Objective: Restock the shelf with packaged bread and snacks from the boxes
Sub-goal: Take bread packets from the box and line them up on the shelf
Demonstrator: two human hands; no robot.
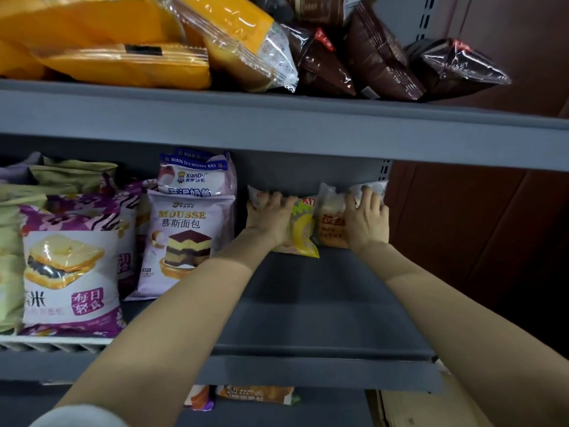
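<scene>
Fingers (pixel 271 198) of both hands curl over two clear-wrapped bread packs (pixel 303 229), yellow-printed and orange-labelled, standing side by side.

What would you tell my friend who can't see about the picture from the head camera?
Two bare hands, left hand and right hand, each grip a snack packet at the back of a grey middle shelf: a yellow packet and an orange packet. Purple bread bags stand to the left, and yellow bags and brown bags lie on the shelf above.
</scene>
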